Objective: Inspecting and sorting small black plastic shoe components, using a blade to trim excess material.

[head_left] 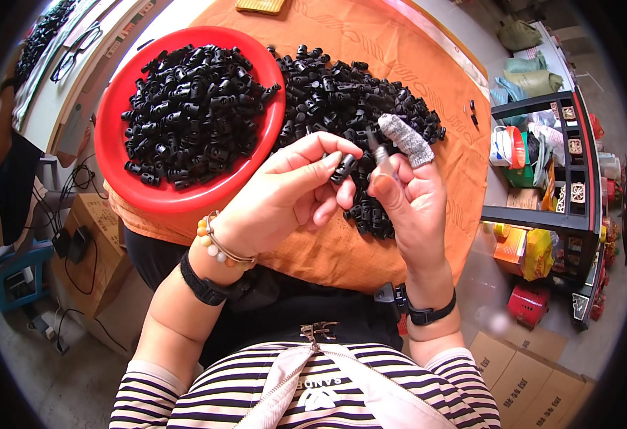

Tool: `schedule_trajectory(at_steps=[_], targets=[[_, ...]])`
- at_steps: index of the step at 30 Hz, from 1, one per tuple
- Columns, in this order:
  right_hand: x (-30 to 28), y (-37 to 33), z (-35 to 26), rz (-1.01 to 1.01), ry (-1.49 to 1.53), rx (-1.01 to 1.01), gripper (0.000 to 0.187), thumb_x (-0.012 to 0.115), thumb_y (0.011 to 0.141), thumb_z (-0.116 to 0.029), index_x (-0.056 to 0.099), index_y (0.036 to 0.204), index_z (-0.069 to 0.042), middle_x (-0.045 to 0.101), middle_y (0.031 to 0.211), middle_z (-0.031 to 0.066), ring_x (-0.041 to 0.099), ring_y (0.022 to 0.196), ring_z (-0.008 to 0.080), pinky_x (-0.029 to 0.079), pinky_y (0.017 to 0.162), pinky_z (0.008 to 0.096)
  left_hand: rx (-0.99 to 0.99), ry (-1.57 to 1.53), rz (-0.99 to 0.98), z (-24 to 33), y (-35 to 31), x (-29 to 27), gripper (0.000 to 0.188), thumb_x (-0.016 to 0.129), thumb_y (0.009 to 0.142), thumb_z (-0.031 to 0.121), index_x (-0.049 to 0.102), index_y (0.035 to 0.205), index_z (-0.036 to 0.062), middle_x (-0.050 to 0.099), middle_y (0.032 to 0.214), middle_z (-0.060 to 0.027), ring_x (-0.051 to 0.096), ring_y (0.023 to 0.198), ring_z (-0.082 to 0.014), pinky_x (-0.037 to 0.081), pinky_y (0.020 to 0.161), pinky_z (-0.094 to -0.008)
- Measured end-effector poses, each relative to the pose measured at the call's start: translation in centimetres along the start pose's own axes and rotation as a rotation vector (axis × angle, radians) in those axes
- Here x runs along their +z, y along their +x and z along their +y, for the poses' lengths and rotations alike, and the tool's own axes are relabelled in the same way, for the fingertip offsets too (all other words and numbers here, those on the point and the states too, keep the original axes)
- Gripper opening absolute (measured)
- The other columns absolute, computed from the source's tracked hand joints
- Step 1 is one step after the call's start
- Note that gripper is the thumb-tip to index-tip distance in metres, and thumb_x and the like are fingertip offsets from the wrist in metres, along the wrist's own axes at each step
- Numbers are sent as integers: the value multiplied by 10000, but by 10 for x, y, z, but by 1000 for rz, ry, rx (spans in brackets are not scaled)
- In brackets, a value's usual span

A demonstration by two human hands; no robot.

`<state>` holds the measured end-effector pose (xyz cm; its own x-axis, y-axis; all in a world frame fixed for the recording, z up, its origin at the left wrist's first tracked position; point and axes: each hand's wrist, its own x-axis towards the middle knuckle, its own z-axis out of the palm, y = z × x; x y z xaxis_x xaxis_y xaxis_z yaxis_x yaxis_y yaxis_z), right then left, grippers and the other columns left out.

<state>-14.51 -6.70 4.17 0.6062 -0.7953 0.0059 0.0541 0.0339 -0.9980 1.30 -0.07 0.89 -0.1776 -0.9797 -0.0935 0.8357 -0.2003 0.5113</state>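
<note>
Our left hand [295, 179] pinches a black plastic cord lock [343, 169] between thumb and forefinger, above the orange tablecloth [456, 193]. Our right hand [417, 200] is just beside it; its thumb and fingers grip a small grey piece [380, 155], too blurred for us to identify. A grey knitted finger sleeve [408, 139] covers one right fingertip. We have a loose heap of black cord locks [356, 93] beyond our hands and, to the left, a red plastic basin [109, 154] filled with similar black parts [192, 114].

For writing, we find white lettering and a white emblem, upside down to the view, on our striped top [220, 397]. Dark print runs across the brown cartons [517, 375] at lower right, and small marks show on the red box [528, 305] above them. The brown cardboard box [91, 236] at left bears faint print.
</note>
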Motion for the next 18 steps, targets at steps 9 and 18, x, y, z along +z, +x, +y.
schedule_trajectory(at_steps=[9, 18], targets=[[3, -8, -2, -64, -63, 75, 386, 595, 847, -31, 443, 1193, 47, 593, 1051, 110, 554, 985, 117, 438, 847, 227, -19, -155, 58, 4, -1, 0, 238, 438, 918, 136, 427, 1147, 71, 492, 671, -31, 382, 461, -66, 298, 422, -170], [5, -8, -5, -81, -196, 35, 357, 591, 847, -25, 483, 1183, 28, 628, 1004, 104, 570, 916, 91, 453, 798, 215, -19, -113, 79, 3, -2, 1, 226, 432, 909, 115, 411, 1132, 91, 491, 665, -32, 377, 455, -79, 292, 422, -188]])
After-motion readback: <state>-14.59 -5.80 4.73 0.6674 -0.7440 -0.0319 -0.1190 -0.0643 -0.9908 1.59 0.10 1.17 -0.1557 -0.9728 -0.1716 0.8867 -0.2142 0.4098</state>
